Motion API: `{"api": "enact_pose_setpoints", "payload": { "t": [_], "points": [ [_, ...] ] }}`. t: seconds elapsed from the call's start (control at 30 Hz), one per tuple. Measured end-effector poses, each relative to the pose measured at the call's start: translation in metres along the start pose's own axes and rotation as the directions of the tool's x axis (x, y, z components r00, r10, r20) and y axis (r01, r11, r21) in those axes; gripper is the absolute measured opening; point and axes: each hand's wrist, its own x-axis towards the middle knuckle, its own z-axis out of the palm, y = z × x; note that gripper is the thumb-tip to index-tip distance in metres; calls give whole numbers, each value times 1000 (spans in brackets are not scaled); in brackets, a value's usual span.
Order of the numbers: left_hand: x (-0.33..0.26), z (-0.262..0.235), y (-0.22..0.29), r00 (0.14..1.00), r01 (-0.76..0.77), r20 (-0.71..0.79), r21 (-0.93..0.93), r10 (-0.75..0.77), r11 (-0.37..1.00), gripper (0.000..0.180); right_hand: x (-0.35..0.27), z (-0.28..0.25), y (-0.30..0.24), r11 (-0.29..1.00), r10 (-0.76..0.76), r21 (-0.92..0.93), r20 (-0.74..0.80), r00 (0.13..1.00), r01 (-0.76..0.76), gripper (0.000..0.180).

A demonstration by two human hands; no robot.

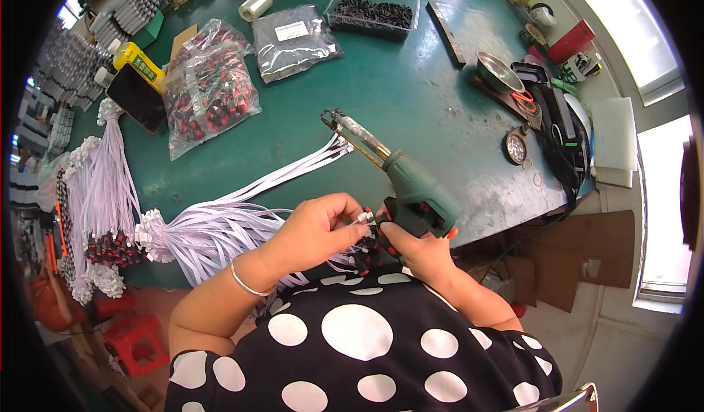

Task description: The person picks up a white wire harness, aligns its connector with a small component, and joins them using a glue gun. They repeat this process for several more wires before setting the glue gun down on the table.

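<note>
My left hand point(319, 228) pinches the white connector end point(364, 217) of a thin lilac-white wire, just above the table's near edge. My right hand point(414, 247) holds a small black and red part point(387, 208) against that connector, fingertips nearly touching the left hand's. A green pistol-shaped soldering gun point(411, 184) lies on the green table point(411, 96) right behind both hands, its dirty metal barrel pointing away to the upper left. A bundle of the same lilac-white wires point(220, 225) fans out leftward under my left wrist.
Clear bags of red and black parts point(209, 89), a silvery bag point(293, 41) and a tray of black parts point(372, 12) lie at the back. More wire bundles point(103, 184) hang at left. A metal bowl point(499, 71), black bag point(561, 140) and round tin point(515, 148) sit right.
</note>
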Motion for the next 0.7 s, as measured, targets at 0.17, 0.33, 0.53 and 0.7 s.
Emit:
{"api": "enact_pose_setpoints", "payload": {
  "t": [0.17, 0.33, 0.53, 0.7],
  "points": [
    [-1, -3, -2, 997, -63, -37, -30, 62, 998, 19, 3, -3, -1, 1000, 21, 8, 29, 999, -21, 17],
    [9, 6, -11, 986, -151, -98, -173, 135, 973, 18, -1, 0, 7, 1000, -8, 23, -17, 1000, 9, 19],
    [8, 11, -12, 971, -195, -168, -154, 169, 969, 19, 1, -4, 14, 997, 18, 69, 3, 1000, -18, 20],
    [2, 6, -10, 979, -145, -149, -35, 138, 989, 22, 3, -4, 18, 995, -28, 96, 6, 1000, 27, 21]
  ]
}}
